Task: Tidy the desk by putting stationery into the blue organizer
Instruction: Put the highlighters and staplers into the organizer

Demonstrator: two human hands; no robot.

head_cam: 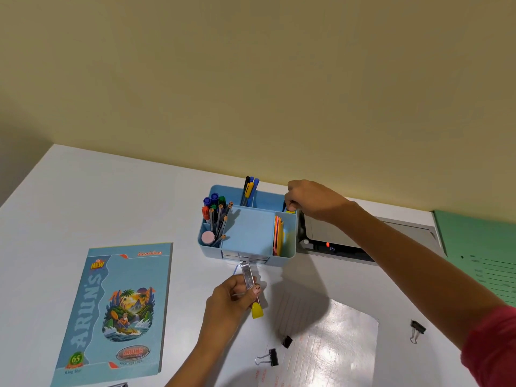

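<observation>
White worktop [83, 191] carries blue organizer [290, 241]; notebook [120, 308] to its left, binder clips [268, 358] in front, green folder [480, 247] to its right.

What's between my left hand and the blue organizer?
In the head view, only the metal tool that the left hand grips, its tip at the organizer's front; otherwise white desk.

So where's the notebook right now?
In the head view, the notebook lies flat on the desk at left, in front and left of the blue organizer, beside the left hand.
</observation>
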